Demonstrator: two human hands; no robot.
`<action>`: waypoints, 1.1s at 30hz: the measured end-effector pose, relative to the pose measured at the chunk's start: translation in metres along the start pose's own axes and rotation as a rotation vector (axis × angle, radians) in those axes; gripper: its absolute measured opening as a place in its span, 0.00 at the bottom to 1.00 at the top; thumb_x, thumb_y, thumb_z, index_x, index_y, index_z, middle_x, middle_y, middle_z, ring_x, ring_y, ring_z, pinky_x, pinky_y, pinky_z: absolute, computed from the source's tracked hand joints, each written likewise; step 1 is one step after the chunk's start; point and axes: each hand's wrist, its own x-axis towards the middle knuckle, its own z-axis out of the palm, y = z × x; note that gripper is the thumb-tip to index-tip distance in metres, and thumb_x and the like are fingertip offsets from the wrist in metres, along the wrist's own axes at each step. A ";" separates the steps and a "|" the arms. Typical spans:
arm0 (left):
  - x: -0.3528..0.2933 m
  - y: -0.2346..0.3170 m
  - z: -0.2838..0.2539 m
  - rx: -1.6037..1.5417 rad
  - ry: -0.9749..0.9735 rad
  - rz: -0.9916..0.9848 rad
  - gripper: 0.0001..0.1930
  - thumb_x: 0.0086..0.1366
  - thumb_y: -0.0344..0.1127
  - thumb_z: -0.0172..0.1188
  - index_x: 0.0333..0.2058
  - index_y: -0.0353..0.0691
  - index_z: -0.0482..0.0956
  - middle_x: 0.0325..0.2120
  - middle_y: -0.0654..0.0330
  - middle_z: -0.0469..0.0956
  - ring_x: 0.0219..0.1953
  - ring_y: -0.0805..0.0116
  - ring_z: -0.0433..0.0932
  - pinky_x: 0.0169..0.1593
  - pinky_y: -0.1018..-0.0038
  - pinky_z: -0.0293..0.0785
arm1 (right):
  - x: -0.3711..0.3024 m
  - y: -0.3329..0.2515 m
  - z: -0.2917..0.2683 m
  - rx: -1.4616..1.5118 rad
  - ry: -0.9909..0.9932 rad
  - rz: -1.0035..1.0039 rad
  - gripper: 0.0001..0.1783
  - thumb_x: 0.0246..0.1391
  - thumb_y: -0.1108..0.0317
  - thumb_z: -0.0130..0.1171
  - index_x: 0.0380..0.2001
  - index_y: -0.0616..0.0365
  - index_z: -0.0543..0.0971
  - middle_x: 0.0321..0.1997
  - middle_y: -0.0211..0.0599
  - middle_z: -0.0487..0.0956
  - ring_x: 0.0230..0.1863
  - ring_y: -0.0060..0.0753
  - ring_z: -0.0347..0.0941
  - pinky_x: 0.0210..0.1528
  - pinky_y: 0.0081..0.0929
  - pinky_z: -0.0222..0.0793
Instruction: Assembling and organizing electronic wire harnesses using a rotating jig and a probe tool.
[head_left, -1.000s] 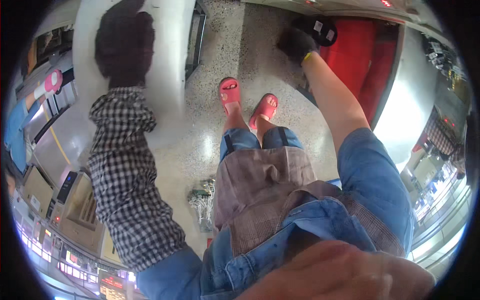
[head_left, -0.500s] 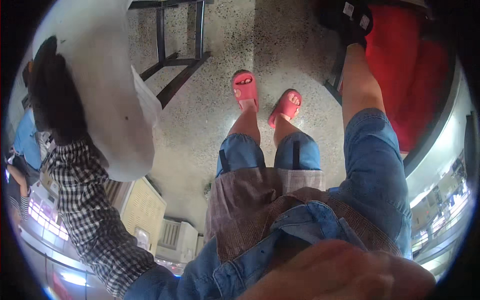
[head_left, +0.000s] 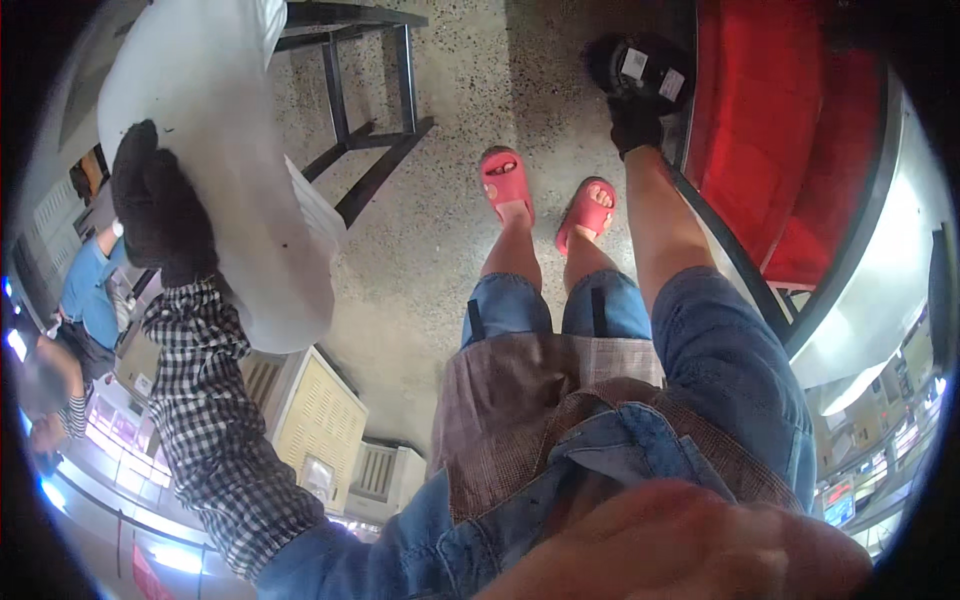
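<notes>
My left hand [head_left: 165, 205], in a black glove, lies against a long white form [head_left: 235, 190] with a rounded near end, which looks cloth-covered. Its fingers look stretched along the surface. A black-and-white checked sleeve [head_left: 215, 400] covers that forearm. Ahead on the right, my black-gloved right hand [head_left: 637, 122] is at a dark rounded object [head_left: 600, 65] bearing two white labels [head_left: 652, 74]. The fingers seem closed round it, though dark on dark hides most of them; its kind I cannot make out.
A black metal frame [head_left: 410, 80] stands beside the white form. Red fabric [head_left: 760, 140] hangs in a dark-edged frame beside a pale table [head_left: 890, 250] on the right. Beige slatted cabinets [head_left: 320, 430] stand at left. Another person in blue [head_left: 95, 290] is at far left.
My right hand and the dark labelled object have moved left and a little nearer, away from the red fabric. The left hand and white form sit slightly further right in view.
</notes>
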 end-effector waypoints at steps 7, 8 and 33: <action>-0.006 0.003 0.002 0.068 0.017 0.156 0.16 0.64 0.29 0.51 0.50 0.34 0.75 0.49 0.50 0.75 0.54 0.57 0.72 0.61 0.65 0.63 | -0.013 -0.020 -0.035 -0.029 -0.438 -0.087 0.17 0.55 0.63 0.56 0.48 0.52 0.76 0.48 0.41 0.78 0.52 0.46 0.72 0.56 0.42 0.67; -0.007 0.005 0.003 0.016 0.056 0.129 0.16 0.64 0.29 0.51 0.50 0.34 0.75 0.49 0.51 0.76 0.54 0.57 0.72 0.61 0.64 0.63 | -0.012 -0.033 -0.044 0.008 -0.478 -0.085 0.17 0.53 0.63 0.57 0.47 0.53 0.76 0.48 0.42 0.78 0.52 0.47 0.71 0.55 0.42 0.67; -0.064 -0.061 -0.042 -0.118 -0.168 -0.829 0.30 0.69 0.59 0.39 0.53 0.39 0.71 0.51 0.51 0.74 0.53 0.54 0.72 0.58 0.61 0.62 | -0.004 -0.316 -0.313 2.208 -0.442 0.136 0.31 0.43 0.58 0.68 0.49 0.63 0.73 0.41 0.40 0.79 0.38 0.33 0.77 0.41 0.35 0.77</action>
